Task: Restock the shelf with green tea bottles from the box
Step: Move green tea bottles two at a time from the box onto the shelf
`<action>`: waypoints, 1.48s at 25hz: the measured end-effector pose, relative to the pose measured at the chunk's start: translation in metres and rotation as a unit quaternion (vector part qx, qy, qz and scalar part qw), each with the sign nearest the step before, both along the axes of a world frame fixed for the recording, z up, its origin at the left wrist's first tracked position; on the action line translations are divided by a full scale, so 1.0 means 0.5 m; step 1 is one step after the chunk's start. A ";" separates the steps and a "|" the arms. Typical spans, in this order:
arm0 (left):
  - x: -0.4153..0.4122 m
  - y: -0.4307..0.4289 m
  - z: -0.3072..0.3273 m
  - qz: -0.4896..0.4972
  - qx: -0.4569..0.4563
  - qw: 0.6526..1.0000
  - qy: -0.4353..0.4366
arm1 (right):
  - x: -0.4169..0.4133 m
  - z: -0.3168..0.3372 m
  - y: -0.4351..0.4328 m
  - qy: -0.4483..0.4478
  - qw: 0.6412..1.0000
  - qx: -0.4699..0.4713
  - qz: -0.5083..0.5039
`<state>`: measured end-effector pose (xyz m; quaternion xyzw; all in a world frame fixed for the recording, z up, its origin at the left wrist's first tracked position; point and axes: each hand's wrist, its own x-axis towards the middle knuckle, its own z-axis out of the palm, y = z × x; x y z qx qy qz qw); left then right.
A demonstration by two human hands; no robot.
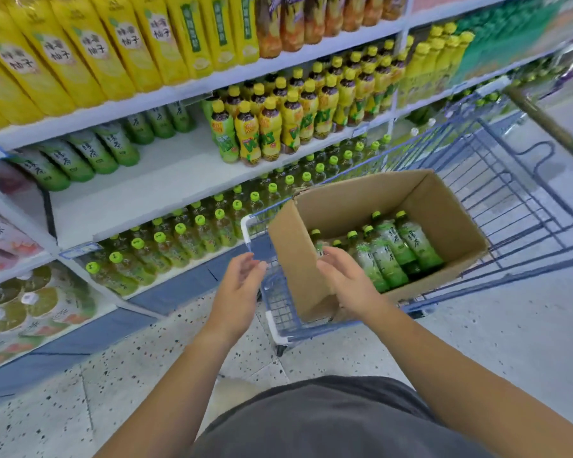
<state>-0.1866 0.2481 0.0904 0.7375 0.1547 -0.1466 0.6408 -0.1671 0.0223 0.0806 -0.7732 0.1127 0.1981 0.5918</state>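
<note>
Head view of a person standing before a supermarket shelf (166,180). A blue wire shopping cart (510,193) stands at about 3 o'clock from the centre of the view, and an open cardboard box (311,259) rests inside it, tilted toward the viewer. Green tea bottles (394,249) with green caps lie packed in the box, filling its lower part; roughly seven or eight caps are visible.

The left hand (237,292) hangs at 6 o'clock, just beside the near left corner of the cart, fingers loosely spread and empty. The right hand (344,279) is over the near wall of the box, fingers extended toward a bottle cap; whether the fingertips touch a bottle cannot be told, and the hand holds nothing clearly.

On the shelf, at 9 to 10 o'clock, matching shelved green tea bottles (80,153) stand in a single row along the back, with bare white board in front of them. Yellow lemon tea bottles (278,117) stand at 12 o'clock on the same level. Tall yellow bottles (96,47) fill the tier above at 11 o'clock, and green-capped bottles (179,233) crowd the tier below. The floor (113,375) is speckled terrazzo.
</note>
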 end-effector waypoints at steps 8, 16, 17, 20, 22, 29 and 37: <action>0.018 -0.233 -0.018 -0.010 -0.028 0.999 0.024 | 0.017 0.012 -0.261 0.035 0.998 -0.042 -0.028; 0.147 -0.366 -0.093 -0.142 0.004 0.988 0.066 | 0.083 -0.030 -0.409 0.044 0.986 -0.099 -0.124; 0.165 -0.377 -0.103 -0.148 0.011 0.986 0.076 | 0.096 -0.040 -0.423 0.055 0.986 -0.106 -0.119; 0.208 -0.414 -0.146 -0.159 0.044 0.980 0.115 | 0.140 -0.080 -0.469 0.090 0.981 -0.141 -0.095; 0.232 -0.440 -0.180 -0.159 0.056 0.977 0.132 | 0.175 -0.116 -0.494 0.113 0.979 -0.159 -0.066; 0.281 -0.558 -0.374 -0.136 0.102 0.959 0.226 | 0.287 -0.329 -0.548 0.181 0.942 -0.266 0.100; 0.306 -0.626 -0.495 -0.076 0.191 0.928 0.310 | 0.347 -0.471 -0.518 0.177 0.909 -0.329 0.183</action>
